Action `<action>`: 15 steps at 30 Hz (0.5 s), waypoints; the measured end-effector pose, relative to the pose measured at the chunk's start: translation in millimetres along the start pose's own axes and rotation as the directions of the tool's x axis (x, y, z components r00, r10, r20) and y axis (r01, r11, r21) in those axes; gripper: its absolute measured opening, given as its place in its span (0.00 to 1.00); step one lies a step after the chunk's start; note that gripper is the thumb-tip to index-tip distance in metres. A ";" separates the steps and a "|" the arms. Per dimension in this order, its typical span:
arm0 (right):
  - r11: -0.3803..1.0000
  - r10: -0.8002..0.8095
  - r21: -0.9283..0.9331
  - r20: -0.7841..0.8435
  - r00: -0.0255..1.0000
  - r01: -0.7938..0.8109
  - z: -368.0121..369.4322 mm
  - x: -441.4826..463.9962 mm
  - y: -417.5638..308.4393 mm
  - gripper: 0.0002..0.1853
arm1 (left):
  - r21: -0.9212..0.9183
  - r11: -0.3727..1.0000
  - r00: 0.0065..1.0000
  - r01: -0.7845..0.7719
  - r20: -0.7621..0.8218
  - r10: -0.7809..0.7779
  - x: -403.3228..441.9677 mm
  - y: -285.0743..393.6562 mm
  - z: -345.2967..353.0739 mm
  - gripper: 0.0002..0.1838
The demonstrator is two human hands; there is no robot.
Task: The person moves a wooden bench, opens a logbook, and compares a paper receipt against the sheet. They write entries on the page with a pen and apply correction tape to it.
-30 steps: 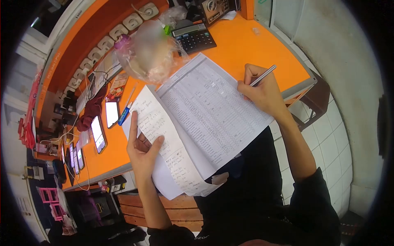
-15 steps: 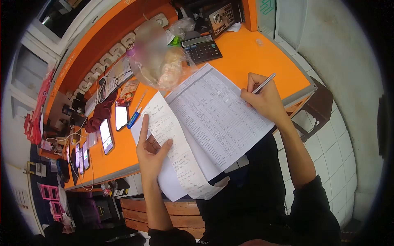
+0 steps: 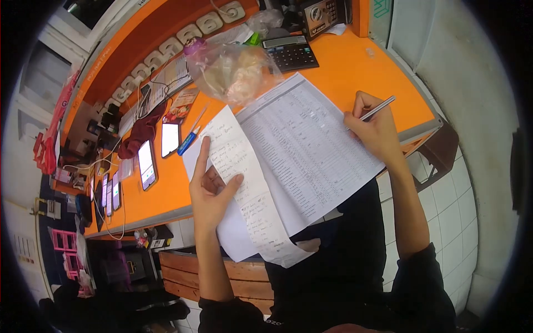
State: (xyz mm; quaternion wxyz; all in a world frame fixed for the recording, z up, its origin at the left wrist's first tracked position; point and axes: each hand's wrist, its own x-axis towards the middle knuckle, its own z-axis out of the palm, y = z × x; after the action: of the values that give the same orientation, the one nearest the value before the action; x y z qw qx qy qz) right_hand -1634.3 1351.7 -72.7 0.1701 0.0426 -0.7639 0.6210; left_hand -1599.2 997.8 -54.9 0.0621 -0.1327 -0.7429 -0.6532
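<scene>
A printed sheet (image 3: 311, 150) filled with rows of a table lies tilted at the edge of the orange desk. Over its left side runs a long narrow strip of paper (image 3: 244, 183) with handwriting, curled at its lower end. My left hand (image 3: 214, 188) holds this strip, thumb and index finger spread along it and the other fingers curled beneath. My right hand (image 3: 375, 125) grips a silver pen (image 3: 378, 107) over the right part of the printed sheet. The pen's tip is hidden by my fingers. A blue pen (image 3: 190, 141) lies beside the strip.
A calculator (image 3: 290, 54) and a clear plastic bag (image 3: 236, 72) sit behind the papers. A safe (image 3: 322, 16) stands farther back. Several phones, one being a lit phone (image 3: 147, 165), lie on the left of the orange desk (image 3: 355, 64). A brown stool (image 3: 441, 152) is at right.
The camera view has shifted, so the desk and papers appear farther right. My left hand still holds the strip, and my right hand still grips the silver pen over the printed sheet.
</scene>
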 end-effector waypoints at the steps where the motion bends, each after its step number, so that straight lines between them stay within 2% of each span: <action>1: 1.000 0.006 0.002 -0.001 1.000 -0.006 -0.5 0.8 -0.8 0.14 | 0.000 1.000 1.000 0.000 -0.002 0.000 -0.2 0.1 -0.6 0.53; 4: 0.999 -0.014 -0.051 0.007 1.000 0.015 -1.7 0.8 -2.2 0.14 | -0.005 1.000 1.000 0.011 -0.005 -0.011 0.0 -0.1 0.2 0.53; 15: 0.999 -0.006 -0.047 0.017 1.000 0.007 -0.5 0.4 -3.5 0.15 | 0.017 1.000 1.000 0.014 -0.018 -0.014 0.3 0.2 1.4 0.53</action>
State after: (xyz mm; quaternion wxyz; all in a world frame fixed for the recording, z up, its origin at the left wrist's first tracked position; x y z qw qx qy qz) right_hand -1633.6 1351.4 -69.2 0.1668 0.0461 -0.7797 0.6018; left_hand -1599.3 999.3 -54.9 0.0652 -0.1212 -0.7488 -0.6484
